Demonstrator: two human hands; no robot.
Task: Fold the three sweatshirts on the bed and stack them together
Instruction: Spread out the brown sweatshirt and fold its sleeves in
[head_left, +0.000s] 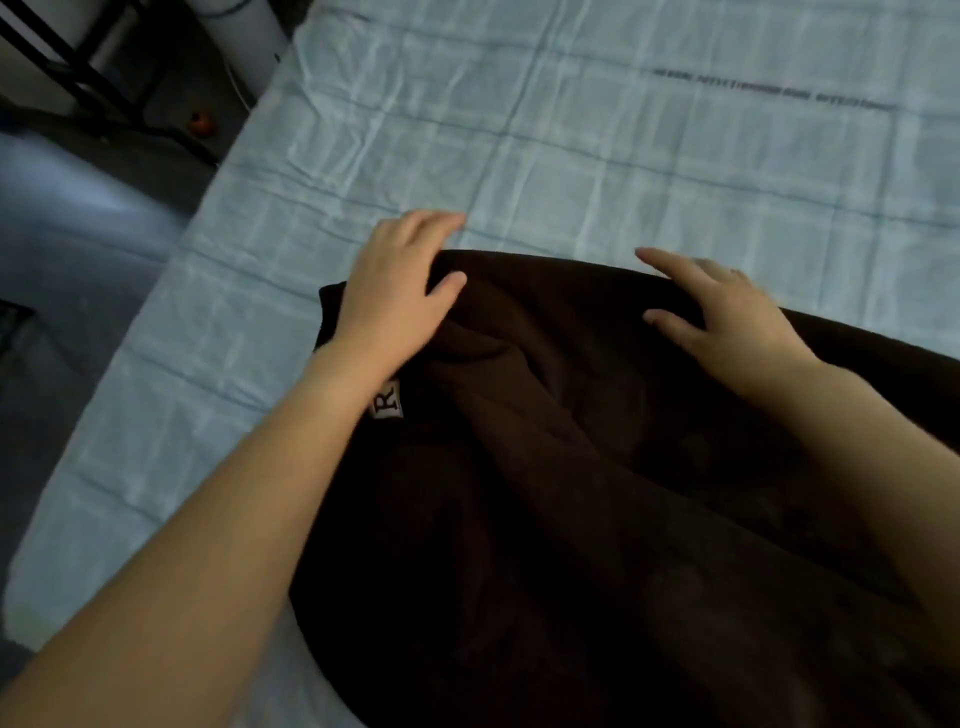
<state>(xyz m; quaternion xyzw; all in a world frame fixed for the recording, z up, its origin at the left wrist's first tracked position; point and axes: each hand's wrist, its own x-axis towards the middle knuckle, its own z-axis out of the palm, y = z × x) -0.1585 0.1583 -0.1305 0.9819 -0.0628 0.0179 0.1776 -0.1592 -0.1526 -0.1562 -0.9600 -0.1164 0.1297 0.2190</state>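
A dark brown sweatshirt (571, 493) lies rumpled on the near part of the bed, with a small white patch bearing an "R" (388, 400) by my left wrist. My left hand (400, 280) rests on its far left edge, fingers over the fabric's rim and thumb pressing on top. My right hand (727, 306) lies flat on the far right edge, fingers spread. Neither hand pinches cloth that I can see. No other sweatshirt is in view.
The bed (623, 130) is covered by a pale blue checked sheet and stretches far beyond the sweatshirt. Its left edge drops to a dark floor (62, 234). A black metal frame (93, 78) and a white cylinder (249, 36) stand at the top left.
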